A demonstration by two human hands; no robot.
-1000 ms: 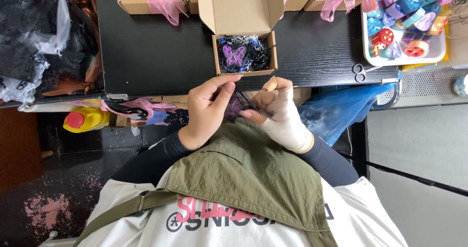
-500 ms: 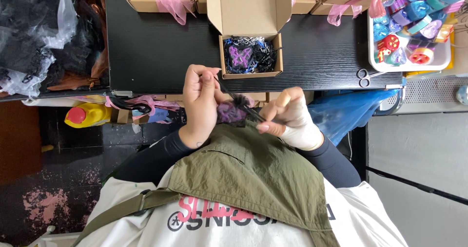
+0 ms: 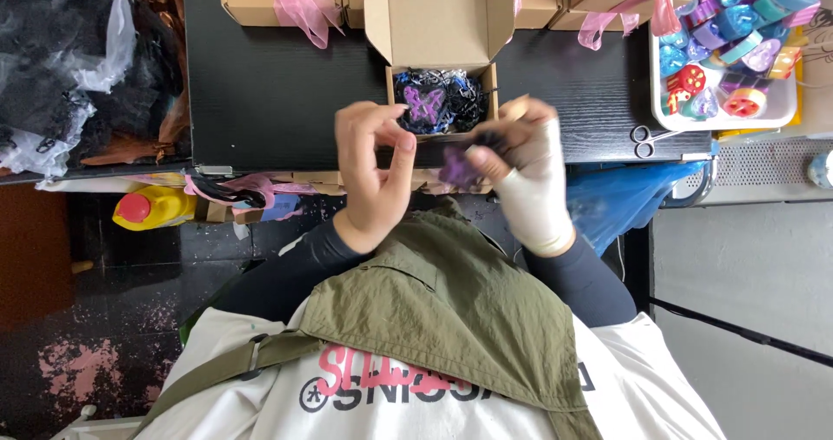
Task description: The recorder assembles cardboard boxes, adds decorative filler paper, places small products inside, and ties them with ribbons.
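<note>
Purple piece (image 3: pixel 455 167) sits pinched in your right hand (image 3: pixel 528 175), held just below the near edge of the tabletop (image 3: pixel 278 93) — thumb and fingers (image 3: pixel 482 159) closed on it, with something dark at its top that is too blurred to make out. Your left hand (image 3: pixel 375 175) is just beside it, apart from the piece, its thumb and forefinger nearly meeting in a narrow pinch; whether it holds anything I cannot tell. Right behind both hands stands an open box (image 3: pixel 441 32) with a purple butterfly (image 3: pixel 423 103) lying on dark filler. More boxes with pink ribbon (image 3: pixel 295 6) line the far edge. At your right, a white tray (image 3: pixel 724 121) of coloured trinkets — scissors (image 3: pixel 646 141) lie by its near corner. A yellow bottle (image 3: pixel 156 207) rests low at your left.
</note>
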